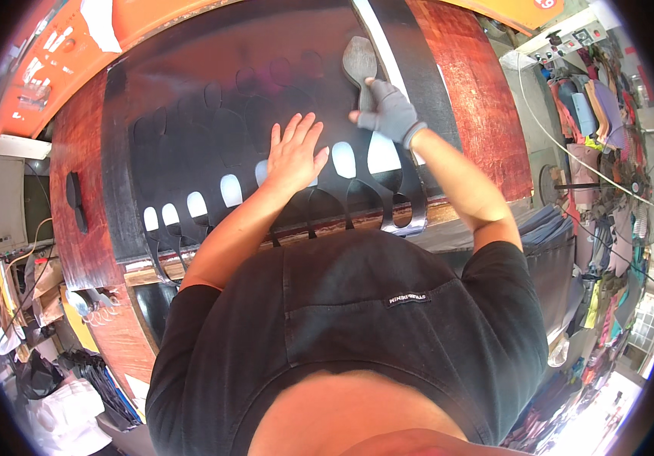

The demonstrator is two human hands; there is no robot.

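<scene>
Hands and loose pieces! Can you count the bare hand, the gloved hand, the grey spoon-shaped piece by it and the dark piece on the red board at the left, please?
Bare hand: 1, the left hand, fingers spread
Gloved hand: 1, the right hand
Grey spoon-shaped piece: 1
Dark piece on the red board: 1
Total: 4

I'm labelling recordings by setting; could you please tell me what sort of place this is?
Probably a small cutting workshop: a partly cut black sheet lies on the worktable, what looks like orange machinery stands beyond, and coloured pieces crowd the right side.
</scene>
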